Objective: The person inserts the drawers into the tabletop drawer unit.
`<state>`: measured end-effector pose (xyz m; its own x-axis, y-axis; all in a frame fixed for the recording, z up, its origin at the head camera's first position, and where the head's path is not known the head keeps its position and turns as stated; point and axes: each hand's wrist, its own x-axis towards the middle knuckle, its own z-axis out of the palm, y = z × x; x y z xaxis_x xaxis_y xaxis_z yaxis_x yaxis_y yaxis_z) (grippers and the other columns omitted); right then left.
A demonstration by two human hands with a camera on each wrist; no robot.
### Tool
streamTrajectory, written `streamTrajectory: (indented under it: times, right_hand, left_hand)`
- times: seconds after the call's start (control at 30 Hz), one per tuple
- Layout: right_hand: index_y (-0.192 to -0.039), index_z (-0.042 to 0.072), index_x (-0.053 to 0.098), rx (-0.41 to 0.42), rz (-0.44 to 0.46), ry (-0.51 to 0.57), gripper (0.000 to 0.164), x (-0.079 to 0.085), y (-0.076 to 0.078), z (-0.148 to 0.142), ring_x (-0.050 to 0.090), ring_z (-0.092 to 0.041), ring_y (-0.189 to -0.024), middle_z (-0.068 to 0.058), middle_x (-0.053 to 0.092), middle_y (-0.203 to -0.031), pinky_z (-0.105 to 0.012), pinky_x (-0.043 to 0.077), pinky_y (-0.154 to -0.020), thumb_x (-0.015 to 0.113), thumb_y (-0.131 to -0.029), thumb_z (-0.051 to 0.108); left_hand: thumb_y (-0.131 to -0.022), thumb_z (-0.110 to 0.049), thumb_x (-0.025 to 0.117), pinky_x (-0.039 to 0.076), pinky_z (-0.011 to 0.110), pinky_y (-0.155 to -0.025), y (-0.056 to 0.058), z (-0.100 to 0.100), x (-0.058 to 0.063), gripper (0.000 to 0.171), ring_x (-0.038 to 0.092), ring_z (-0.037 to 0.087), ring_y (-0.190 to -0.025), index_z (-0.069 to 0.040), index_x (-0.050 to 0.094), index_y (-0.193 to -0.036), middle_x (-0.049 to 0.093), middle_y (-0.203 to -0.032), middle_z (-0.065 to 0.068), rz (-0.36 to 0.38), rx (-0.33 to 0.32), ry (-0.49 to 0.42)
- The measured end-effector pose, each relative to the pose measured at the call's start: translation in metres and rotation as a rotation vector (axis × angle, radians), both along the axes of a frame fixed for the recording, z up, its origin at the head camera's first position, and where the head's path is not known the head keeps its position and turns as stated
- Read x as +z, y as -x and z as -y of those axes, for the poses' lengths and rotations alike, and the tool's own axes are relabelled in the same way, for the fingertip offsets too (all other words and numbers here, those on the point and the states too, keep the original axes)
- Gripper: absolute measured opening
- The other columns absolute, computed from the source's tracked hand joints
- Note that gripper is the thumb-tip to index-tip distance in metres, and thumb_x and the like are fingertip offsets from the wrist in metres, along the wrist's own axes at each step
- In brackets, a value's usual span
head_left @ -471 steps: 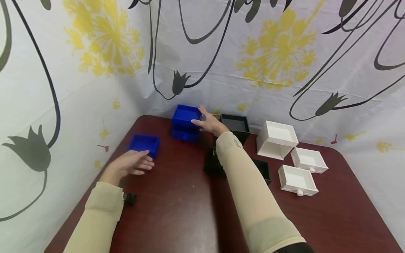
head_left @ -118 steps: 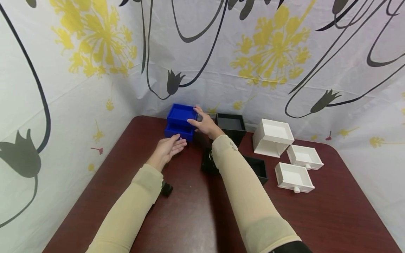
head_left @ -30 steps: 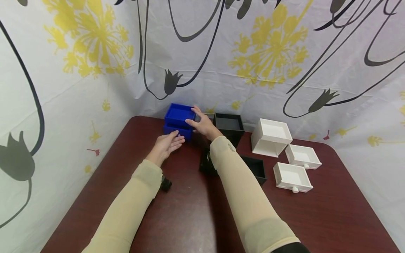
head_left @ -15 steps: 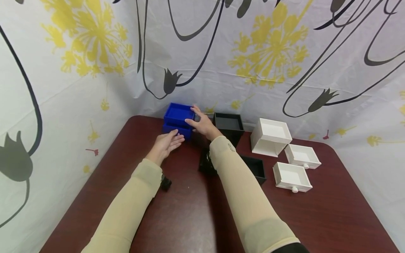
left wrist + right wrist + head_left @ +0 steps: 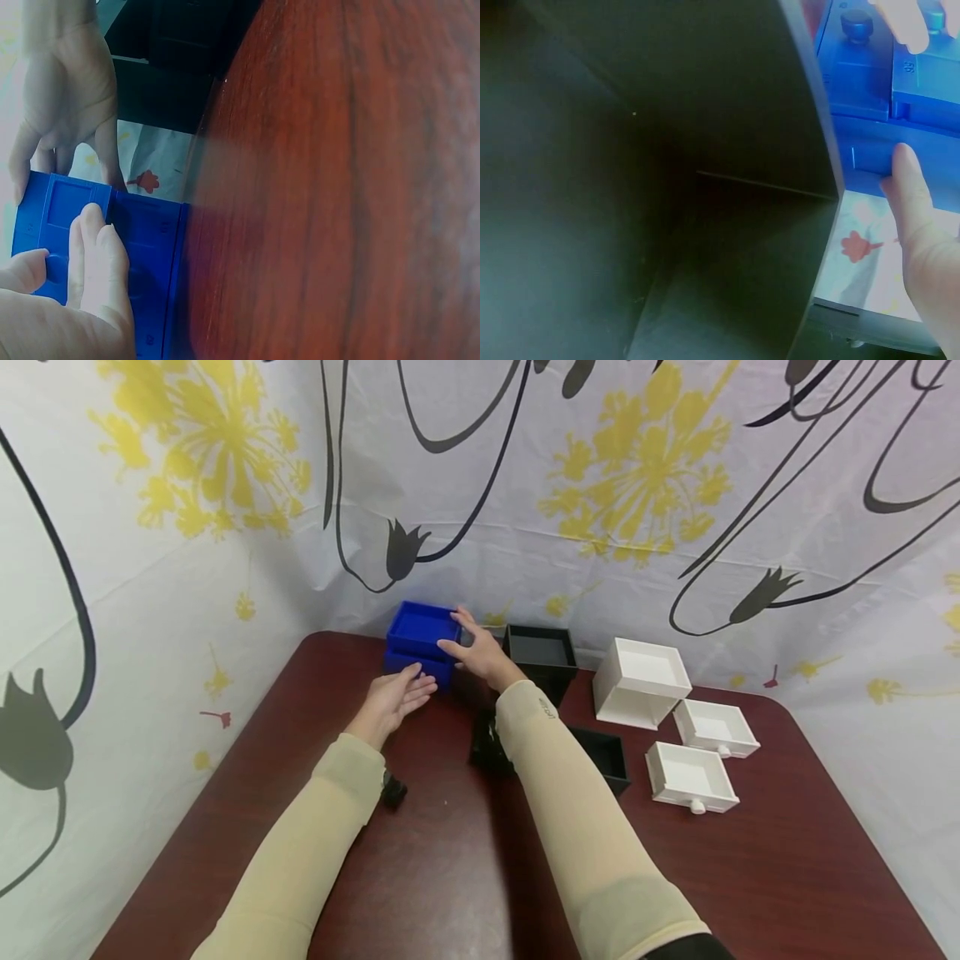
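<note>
At the back left of the table stands a small blue drawer cabinet [image 5: 424,627] with a shallow recessed top. Two drawer fronts with round knobs [image 5: 856,24] show in the right wrist view; the upper drawer [image 5: 72,202] juts out a little. My left hand [image 5: 388,700] is at the upper drawer's front, fingers straight and touching it, thumb on the other side of its knob. With fingers spread, my right hand [image 5: 483,656] rests against the cabinet's right side, the thumb [image 5: 906,169] flat on the panel and a fingertip at the top edge.
A black cabinet [image 5: 542,650] stands just right of the blue one, a black drawer [image 5: 603,758] in front of it, partly behind my right sleeve. Farther right are a white cabinet [image 5: 643,681] with an open front and two white drawers [image 5: 692,777]. A patterned cloth [image 5: 480,485] hangs behind.
The loose blue drawer on the table at the left is now in the cabinet. My left hand moved right to its front, and the drawer slid farther in. My right hand stayed at the cabinet.
</note>
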<state>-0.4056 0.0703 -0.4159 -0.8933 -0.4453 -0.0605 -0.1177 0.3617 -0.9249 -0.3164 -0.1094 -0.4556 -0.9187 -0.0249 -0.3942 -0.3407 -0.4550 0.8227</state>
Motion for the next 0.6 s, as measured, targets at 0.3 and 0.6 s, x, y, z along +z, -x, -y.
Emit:
streamTrajectory:
  times: [0.3,0.6]
  right_hand:
    - [-0.160,0.030,0.030,0.005,-0.001,-0.007,0.075,0.0018,-0.0012,0.0005,0.046,-0.025,-0.140,0.023,0.009,-0.167,-0.041,0.055,-0.097,0.069,-0.097,0.041]
    - [-0.160,0.030,0.029,0.007,-0.011,-0.020,0.074,0.0008,-0.0013,0.0001,0.045,-0.026,-0.141,0.024,0.007,-0.167,-0.044,0.054,-0.098,0.068,-0.098,0.040]
  left_hand:
    - [-0.102,-0.028,0.065,0.055,0.035,-0.096,0.0006,-0.0034,-0.0001,0.048,0.073,0.020,-0.104,0.001,0.056,-0.139,0.068,-0.127,0.018,-0.003,0.041,-0.014]
    - [-0.101,-0.028,0.066,0.057,0.033,-0.092,0.0018,-0.0082,-0.0009,0.047,0.073,0.021,-0.105,0.001,0.058,-0.137,0.068,-0.127,0.018,-0.005,0.072,-0.024]
